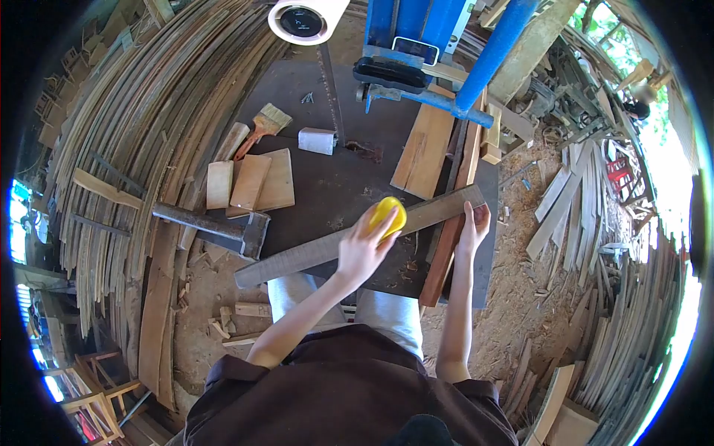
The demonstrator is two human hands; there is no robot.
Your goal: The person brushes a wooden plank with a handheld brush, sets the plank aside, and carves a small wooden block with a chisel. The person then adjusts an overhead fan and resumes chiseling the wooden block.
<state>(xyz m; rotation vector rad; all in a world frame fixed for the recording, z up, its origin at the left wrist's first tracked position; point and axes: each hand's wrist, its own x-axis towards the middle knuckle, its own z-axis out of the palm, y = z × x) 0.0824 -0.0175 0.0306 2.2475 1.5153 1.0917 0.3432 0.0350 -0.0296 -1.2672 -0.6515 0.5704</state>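
My left hand [361, 249] is closed around a rounded yellow object [390, 217], whose exact kind I cannot make out. It sits at the upper face of a long narrow wooden board [305, 255], which lies slantwise across the dark worktable [327, 178]. My right hand [473, 226] grips the board's right end, thumb on top, fingers partly hidden. Under that end runs a reddish-brown wooden strip [444, 264]. Near the board's left end rests a hammer [254, 234] with a heavy metal head.
A narrow upright blade [331, 97] meets the table beside a pale block [317, 141]. Behind stands a blue metal frame [476, 56]. A paintbrush [264, 128], small wooden pieces [277, 182] and a wider plank [424, 152] lie on the table. Stacked timber [156, 111] curves along the left.
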